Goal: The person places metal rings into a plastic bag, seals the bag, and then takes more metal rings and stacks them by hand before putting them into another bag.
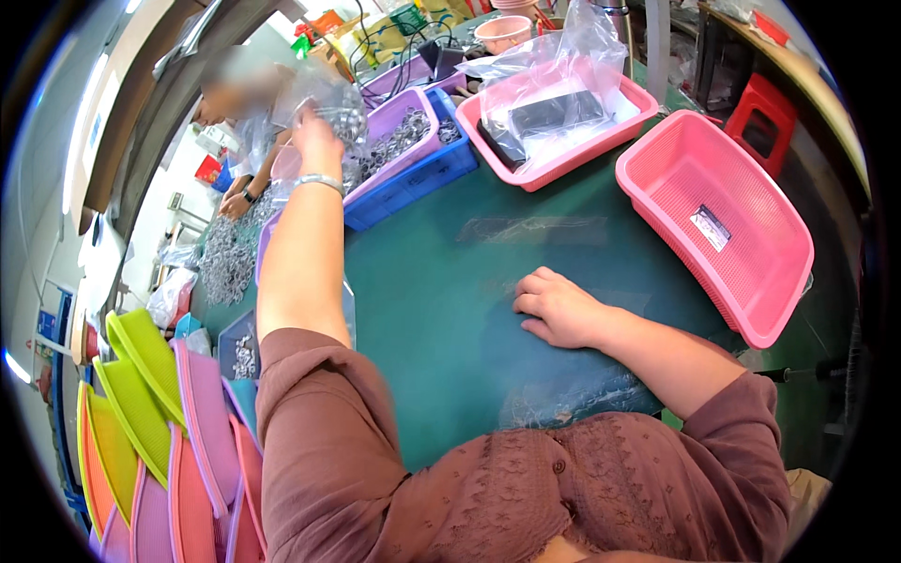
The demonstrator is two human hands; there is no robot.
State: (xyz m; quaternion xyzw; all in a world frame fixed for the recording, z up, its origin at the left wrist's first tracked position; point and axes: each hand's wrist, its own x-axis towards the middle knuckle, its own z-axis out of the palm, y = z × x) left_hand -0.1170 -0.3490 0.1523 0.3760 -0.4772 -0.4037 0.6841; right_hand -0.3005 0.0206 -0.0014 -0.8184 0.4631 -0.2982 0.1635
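I am seeing the left hand [317, 139] pinching a clear plastic bag [349, 122] of small parts, hanging at the left side of the purple basket [394, 174]. The right hand [560, 308] is lying empty, fingers loosely spread, nearer the wearer than the basket. A slipping pinch or tearing film could be spilling parts outside the basket.

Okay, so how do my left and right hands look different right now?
Your left hand is stretched far forward at a clear plastic bag; your right hand rests on the green tabletop. A silvery bangle circles the left wrist, while the right wrist shows none. Both hands are bare.
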